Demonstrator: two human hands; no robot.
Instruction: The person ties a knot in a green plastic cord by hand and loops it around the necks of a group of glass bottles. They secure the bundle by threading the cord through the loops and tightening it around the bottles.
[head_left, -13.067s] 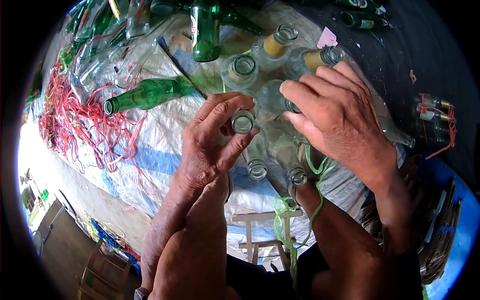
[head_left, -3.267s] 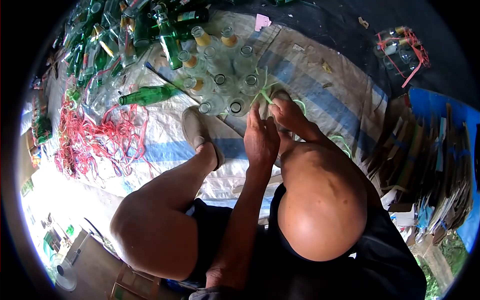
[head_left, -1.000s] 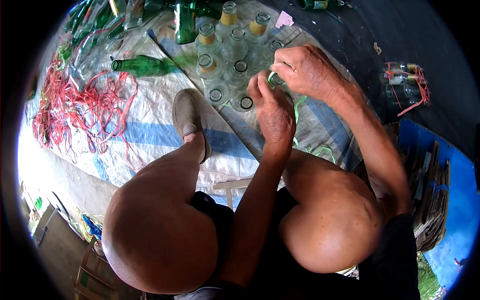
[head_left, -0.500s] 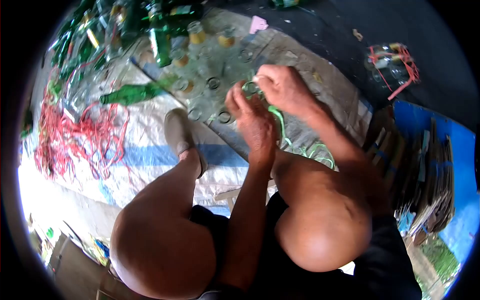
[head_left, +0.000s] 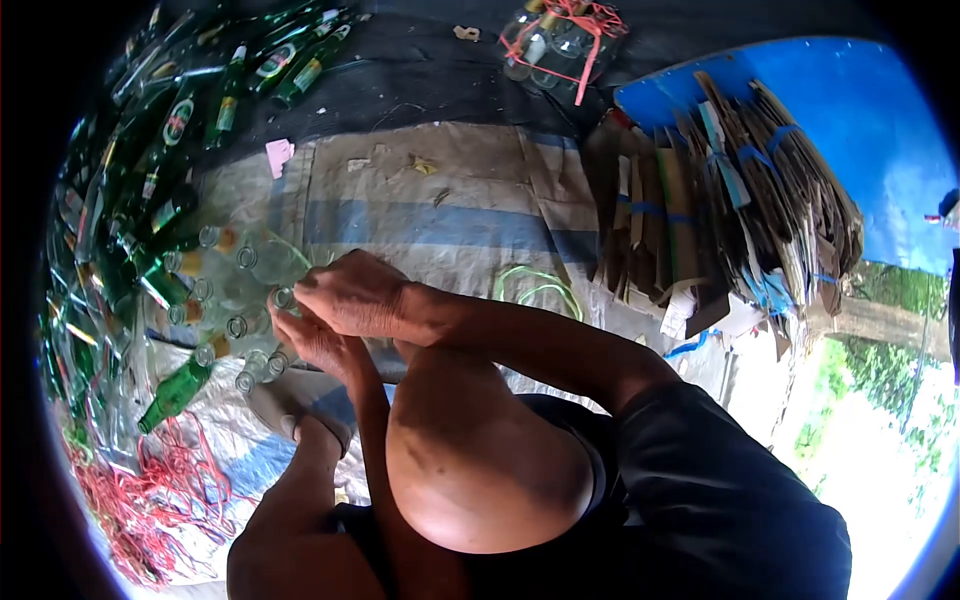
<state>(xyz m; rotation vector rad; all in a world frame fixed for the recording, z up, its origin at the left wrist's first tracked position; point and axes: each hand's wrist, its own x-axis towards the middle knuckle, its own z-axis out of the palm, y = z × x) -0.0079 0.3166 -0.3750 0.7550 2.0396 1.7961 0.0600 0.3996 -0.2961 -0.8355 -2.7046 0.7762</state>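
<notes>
Clear glass bottles (head_left: 237,326) stand upright in a tight cluster at left, some with yellow labels. My left hand (head_left: 325,350) has its fingers curled beside a bottle mouth at the cluster's right side; what they grip is hidden. Just above it, my right hand (head_left: 355,292) is closed, its fingertips pinched by the same mouth. A thin green plastic string (head_left: 290,248) runs over the bottles to my right hand. More green string (head_left: 540,287) lies in a loose loop on the sheet, right of my hands. One green bottle (head_left: 178,390) lies below the cluster.
Many green bottles (head_left: 178,125) lie piled at far left. Tangled red string (head_left: 165,490) is at lower left. A bundle of clear bottles tied with red string (head_left: 565,45) sits at the top. Flattened cardboard (head_left: 700,200) leans against a blue board (head_left: 850,130) on the right.
My view has swung to the right, so the bottles and hands now appear further left and the cardboard shows more fully. Both hands stay together at the bottle mouths.
</notes>
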